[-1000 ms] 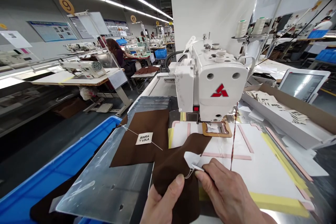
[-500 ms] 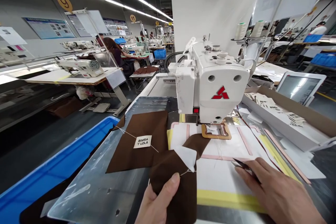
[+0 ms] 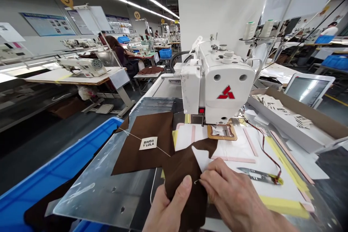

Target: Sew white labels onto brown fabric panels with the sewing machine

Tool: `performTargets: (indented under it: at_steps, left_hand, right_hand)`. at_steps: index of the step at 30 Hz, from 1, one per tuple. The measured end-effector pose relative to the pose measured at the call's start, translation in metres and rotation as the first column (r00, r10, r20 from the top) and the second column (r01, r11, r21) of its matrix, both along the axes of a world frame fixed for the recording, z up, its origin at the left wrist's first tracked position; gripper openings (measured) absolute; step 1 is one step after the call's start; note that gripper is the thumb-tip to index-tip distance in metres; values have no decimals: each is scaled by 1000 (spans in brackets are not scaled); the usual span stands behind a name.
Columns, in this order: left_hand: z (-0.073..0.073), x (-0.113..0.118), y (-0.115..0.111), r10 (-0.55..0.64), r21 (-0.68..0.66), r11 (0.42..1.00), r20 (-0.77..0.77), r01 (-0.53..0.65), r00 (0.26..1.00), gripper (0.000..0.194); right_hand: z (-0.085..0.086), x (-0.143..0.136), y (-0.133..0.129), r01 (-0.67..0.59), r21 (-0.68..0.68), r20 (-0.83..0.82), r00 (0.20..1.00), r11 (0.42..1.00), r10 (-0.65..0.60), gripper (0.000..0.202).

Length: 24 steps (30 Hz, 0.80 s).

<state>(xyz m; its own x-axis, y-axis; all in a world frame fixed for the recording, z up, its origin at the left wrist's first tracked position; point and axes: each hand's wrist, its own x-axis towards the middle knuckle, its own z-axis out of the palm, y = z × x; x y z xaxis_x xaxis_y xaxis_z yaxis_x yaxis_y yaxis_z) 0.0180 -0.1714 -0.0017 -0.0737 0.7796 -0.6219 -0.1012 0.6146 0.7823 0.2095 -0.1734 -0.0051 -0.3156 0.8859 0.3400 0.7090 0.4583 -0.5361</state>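
Observation:
My left hand (image 3: 174, 203) is closed on a dark brown fabric piece (image 3: 181, 168), thumb on top, in front of the sewing machine (image 3: 225, 83). A white corner (image 3: 201, 158) of backing or label shows on this piece. My right hand (image 3: 231, 192) pinches close beside it, at a short white thread (image 3: 197, 181) on the fabric; its fingertips are partly hidden. Thread snips (image 3: 257, 175) with a dark red cord lie on the white template at right. Another brown piece (image 3: 144, 159), bearing a BIMBA Y LOLA label (image 3: 148, 143), lies at left, with a thread running across it.
A tan clamp frame (image 3: 222, 132) sits under the machine head. A box of labels (image 3: 288, 110) and a screen (image 3: 310, 88) stand at right. A blue bin (image 3: 67, 159) lies left of the metal table plate (image 3: 95, 188). A person (image 3: 116, 50) sits farther back.
My right hand has put the snips down on the template and moved left to the fabric, pinching at the thread. The held piece has shifted slightly in my left hand.

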Motion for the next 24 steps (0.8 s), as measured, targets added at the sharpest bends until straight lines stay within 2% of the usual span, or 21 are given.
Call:
performTargets:
  at_steps: [2, 4, 5, 6, 7, 9, 11, 13, 16, 18, 21, 24]
  left_hand:
    - [0, -1, 2, -21, 13, 1000, -16, 21, 1000, 56]
    - [0, -2, 4, -25, 28, 999, -22, 25, 999, 57]
    - [0, -2, 4, -23, 35, 999, -24, 24, 999, 57]
    - [0, -1, 5, -19, 40, 999, -29, 20, 999, 58]
    - [0, -1, 5, -13, 46, 999, -36, 14, 999, 58]
    - [-1, -1, 5, -3, 54, 999, -47, 6, 999, 58]
    - [-2, -1, 5, -9, 52, 999, -55, 12, 998, 57]
    - [-4, -2, 4, -17, 42, 999, -66, 20, 998, 57]
    - [-4, -5, 4, -25, 45, 999, -102, 30, 994, 59]
    - [-4, -8, 6, -62, 55, 996, -128, 70, 990, 60]
    - [-5, -11, 8, -132, 65, 988, -161, 143, 978, 60]
    - [-6, -11, 10, -145, 85, 983, -168, 161, 975, 59]
  right_hand:
    - [12, 8, -3, -50, -212, -194, 981, 976, 9, 21]
    - [26, 17, -7, -161, -470, -389, 920, 868, -40, 26]
    - [32, 21, -10, -214, -551, -452, 889, 806, -73, 30]
    - [36, 25, -12, -241, -584, -481, 872, 775, -92, 32]
    - [38, 28, -14, -235, -574, -478, 874, 784, -88, 34]
    - [32, 31, -16, -162, -457, -381, 924, 875, -28, 31]
    - [18, 27, -16, -67, -292, -200, 980, 954, 8, 20]
    - [2, 20, -13, 11, -177, -47, 999, 984, -20, 16]
    - [-12, 8, -7, 63, -112, 46, 997, 992, -58, 16]
    - [-14, 4, -4, 58, -122, 40, 998, 991, -54, 15]
    - [-5, 5, 0, 29, -182, -25, 999, 983, -34, 13]
    - [10, 10, 4, -66, -320, -131, 991, 945, 25, 17]
